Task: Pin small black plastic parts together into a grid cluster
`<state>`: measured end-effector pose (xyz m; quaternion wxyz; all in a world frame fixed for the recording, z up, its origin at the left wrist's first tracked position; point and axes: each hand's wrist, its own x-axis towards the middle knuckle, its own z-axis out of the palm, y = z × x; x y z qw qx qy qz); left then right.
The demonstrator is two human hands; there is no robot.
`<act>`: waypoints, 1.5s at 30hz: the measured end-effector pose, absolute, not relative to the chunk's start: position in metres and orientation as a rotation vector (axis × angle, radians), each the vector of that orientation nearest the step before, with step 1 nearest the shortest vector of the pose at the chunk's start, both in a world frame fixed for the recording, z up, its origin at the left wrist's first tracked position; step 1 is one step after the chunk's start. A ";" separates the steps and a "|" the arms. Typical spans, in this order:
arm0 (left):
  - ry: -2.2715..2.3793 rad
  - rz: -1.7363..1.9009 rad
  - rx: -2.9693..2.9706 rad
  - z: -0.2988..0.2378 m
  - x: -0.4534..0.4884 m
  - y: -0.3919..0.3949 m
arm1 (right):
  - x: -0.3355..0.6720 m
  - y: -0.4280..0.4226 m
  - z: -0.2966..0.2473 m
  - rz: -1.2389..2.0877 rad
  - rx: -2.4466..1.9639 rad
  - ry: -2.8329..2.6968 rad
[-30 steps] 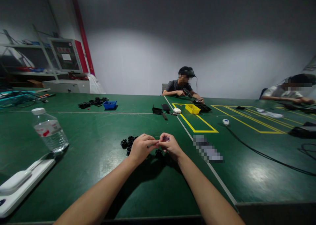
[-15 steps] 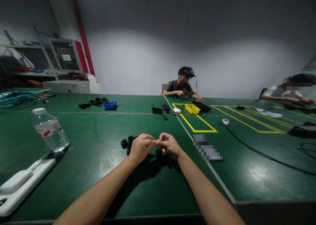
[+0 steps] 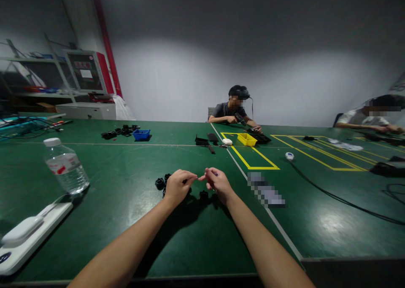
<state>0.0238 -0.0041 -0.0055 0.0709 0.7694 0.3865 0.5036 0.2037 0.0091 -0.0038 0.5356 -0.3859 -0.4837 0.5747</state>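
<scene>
My left hand (image 3: 179,187) is closed, its thumb and fingertips pinched together; whatever they hold is too small to make out. Facing it with a narrow space between the fingertips, my right hand (image 3: 219,183) has curled fingers, with a small purplish spot showing among them that I cannot identify. Several small black knobby round parts (image 3: 160,183) lie on the table beside my left hand, some hidden behind it. Below and between the hands sits another black part (image 3: 203,196), with darker pieces in the shadow under my right hand.
A water bottle (image 3: 66,166) and a white power strip (image 3: 34,239) stand at left. To the right lie a blurred-out flat object (image 3: 265,190) and a cable (image 3: 335,203). Farther back are a blue bin (image 3: 141,135), a yellow bin (image 3: 247,139) and a person (image 3: 232,109) holding a dark tool.
My hands, whose fingertips were touching, have drawn slightly apart. The black part between them shows more fully, and my right fingers have shifted position.
</scene>
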 end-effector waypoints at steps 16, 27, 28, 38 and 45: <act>1.313 1.515 1.798 0.000 0.021 0.002 | 0.205 0.004 0.005 1.283 -0.812 -1.025; 1.228 1.481 1.639 -0.002 0.021 0.005 | 0.205 -0.005 0.010 1.344 -0.790 -1.109; 1.217 1.477 1.638 -0.001 0.021 0.005 | 0.205 -0.005 0.010 1.349 -0.788 -1.109; 1.146 1.473 1.622 -0.002 0.023 0.006 | 0.204 -0.004 0.012 1.360 -0.800 -1.045; 1.159 1.451 1.645 0.003 0.023 0.001 | 0.203 -0.004 0.011 1.418 -0.772 -1.081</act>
